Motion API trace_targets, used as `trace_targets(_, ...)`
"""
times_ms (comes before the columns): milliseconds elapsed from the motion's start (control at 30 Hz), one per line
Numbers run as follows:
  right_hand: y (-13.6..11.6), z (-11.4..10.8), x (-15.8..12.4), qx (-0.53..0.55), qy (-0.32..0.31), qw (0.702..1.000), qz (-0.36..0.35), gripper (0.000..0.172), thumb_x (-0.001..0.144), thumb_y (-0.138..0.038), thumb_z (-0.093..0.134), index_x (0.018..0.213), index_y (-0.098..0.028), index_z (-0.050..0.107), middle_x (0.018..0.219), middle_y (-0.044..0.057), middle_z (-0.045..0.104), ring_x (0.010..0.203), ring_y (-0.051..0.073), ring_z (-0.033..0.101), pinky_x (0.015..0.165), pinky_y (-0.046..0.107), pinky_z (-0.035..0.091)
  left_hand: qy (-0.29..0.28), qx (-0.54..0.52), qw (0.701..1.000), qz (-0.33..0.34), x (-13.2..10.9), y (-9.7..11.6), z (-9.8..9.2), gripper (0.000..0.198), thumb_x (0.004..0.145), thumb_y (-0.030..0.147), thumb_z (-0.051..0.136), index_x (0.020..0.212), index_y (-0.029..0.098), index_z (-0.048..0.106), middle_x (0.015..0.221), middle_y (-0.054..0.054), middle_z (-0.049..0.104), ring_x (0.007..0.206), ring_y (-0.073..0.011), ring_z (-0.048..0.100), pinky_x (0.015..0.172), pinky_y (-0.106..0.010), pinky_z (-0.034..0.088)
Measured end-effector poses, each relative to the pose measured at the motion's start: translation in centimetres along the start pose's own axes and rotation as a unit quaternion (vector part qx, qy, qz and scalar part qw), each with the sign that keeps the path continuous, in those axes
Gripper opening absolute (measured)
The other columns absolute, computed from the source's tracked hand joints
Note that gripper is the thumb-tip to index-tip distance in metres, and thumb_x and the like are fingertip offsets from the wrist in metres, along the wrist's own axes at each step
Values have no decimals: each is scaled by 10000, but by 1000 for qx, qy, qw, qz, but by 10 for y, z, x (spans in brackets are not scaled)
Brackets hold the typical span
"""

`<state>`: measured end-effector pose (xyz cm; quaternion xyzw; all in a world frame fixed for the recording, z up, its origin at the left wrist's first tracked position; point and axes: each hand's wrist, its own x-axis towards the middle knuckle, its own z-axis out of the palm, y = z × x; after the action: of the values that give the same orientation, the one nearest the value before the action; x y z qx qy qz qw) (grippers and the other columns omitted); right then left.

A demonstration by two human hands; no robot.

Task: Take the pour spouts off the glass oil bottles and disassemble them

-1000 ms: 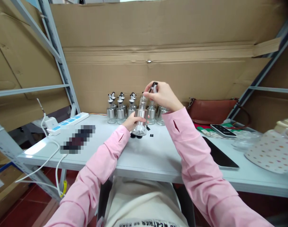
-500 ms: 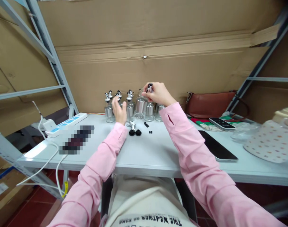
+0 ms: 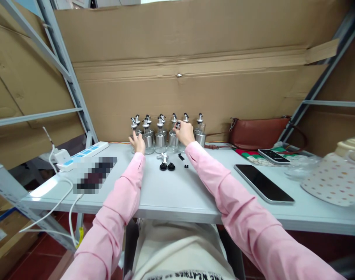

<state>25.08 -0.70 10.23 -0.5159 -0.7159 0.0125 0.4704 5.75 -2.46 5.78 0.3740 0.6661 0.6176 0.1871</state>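
Observation:
Several small glass bottles (image 3: pixel 160 137) with steel sleeves and pour spouts stand in rows at the back of the white table (image 3: pixel 177 194). My right hand (image 3: pixel 185 134) reaches to the row, its fingers closed on the black-tipped spout of one bottle (image 3: pixel 173 139). Beside the leftmost bottle (image 3: pixel 133 130) is my left hand (image 3: pixel 138 143), fingers apart and holding nothing. In front of the bottles lie a loose spout (image 3: pixel 163 157), two black caps (image 3: pixel 167 167) and small black bits (image 3: pixel 185 166).
A power strip (image 3: pixel 84 151) with white cables lies at the left, beside a blurred dark object (image 3: pixel 94 175). At the right are a phone (image 3: pixel 263 182), a remote (image 3: pixel 273 156), a brown bag (image 3: pixel 257 134) and a dotted cover (image 3: pixel 335 182). Cardboard lines the back.
The bottle held up in both hands now stands in the row. My left hand let go and moved to the leftmost bottle. My right hand went down and back with the bottle.

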Motion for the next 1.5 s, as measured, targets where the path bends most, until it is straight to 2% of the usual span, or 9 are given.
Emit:
trace_targets(167, 4, 4, -1, -7, -17, 999, 30, 197, 756, -207, 555, 935, -182, 635, 821, 82, 683, 760, 183, 641, 732, 288, 462, -9, 9, 1000, 21, -3, -4, 7, 505, 825, 409, 349, 1313, 283, 385, 1459, -54, 219, 1387, -245, 60, 1096, -459, 163)
trace_targets(500, 12, 12, 4, 3, -41, 999, 12, 378, 714, -169, 551, 1089, -182, 601, 878, 76, 684, 802, 190, 636, 778, 299, 459, -10, -11, 1000, -9, -7, 0, 5, 422, 815, 362, 402, 1211, 238, 480, 1485, -68, 111, 1379, -267, 99, 1103, -461, 157)
trace_targets(667, 17, 7, 11, 40, -37, 998, 27, 315, 717, -229, 564, 1026, -178, 587, 862, 68, 661, 805, 193, 614, 764, 322, 465, -9, -14, 1000, -16, -5, 2, 3, 388, 806, 354, 419, 1172, 249, 492, 1486, -56, 107, 1379, -264, 106, 1098, -475, 164)
trace_targets(800, 11, -6, 16, 32, 21, 999, 37, 213, 751, -293, 540, 909, -152, 568, 888, 99, 616, 873, 208, 568, 818, 355, 439, 5, 25, 1000, -11, -12, 4, 2, 388, 796, 344, 436, 1168, 239, 470, 1485, -71, 90, 1366, -273, 163, 1085, -475, 192)
trace_targets(933, 0, -21, 15, 6, 79, 997, 23, 234, 745, -386, 547, 736, -152, 546, 893, 128, 568, 937, 239, 513, 866, 373, 395, 45, 123, 974, 185, -33, 8, 4, 511, 724, 251, 527, 1218, 191, 410, 1477, -113, 118, 1378, -267, 92, 1101, -463, 150)
trace_targets(1033, -2, -26, 2, 67, 16, 998, 9, 255, 744, -422, 535, 750, -167, 537, 738, 54, 564, 740, 185, 531, 733, 316, 424, -4, 189, 915, 355, -53, 12, 7, 585, 694, 250, 572, 1242, 147, 392, 1457, -140, 182, 1381, -256, 70, 1111, -427, 134)
trace_targets(1133, 3, -23, -22, 92, -22, 995, -43, 294, 711, -415, 578, 873, -176, 529, 652, -10, 547, 596, 137, 498, 622, 256, 398, -72, 215, 864, 450, -73, 16, 12, 596, 693, 325, 605, 1229, 160, 406, 1442, -143, 231, 1379, -274, 66, 1105, -473, 82)
trace_targets(1300, 11, -17, -55, 16, -53, 988, -144, 208, 772, -383, 520, 749, -180, 556, 612, 5, 570, 570, 134, 513, 606, 241, 369, -156, 238, 827, 485, -89, 16, 17, 507, 670, 321, 630, 1137, 183, 489, 1433, -139, 261, 1370, -313, 87, 1083, -539, -13)
trace_targets(1500, 11, -19, -70, -30, -81, 985, -150, 253, 773, -362, 550, 955, -187, 571, 765, 49, 657, 603, 156, 584, 625, 246, 404, -193, 254, 819, 476, -87, 9, 21, 495, 628, 358, 658, 1081, 202, 533, 1380, -130, 352, 1341, -324, 177, 1067, -561, -36)
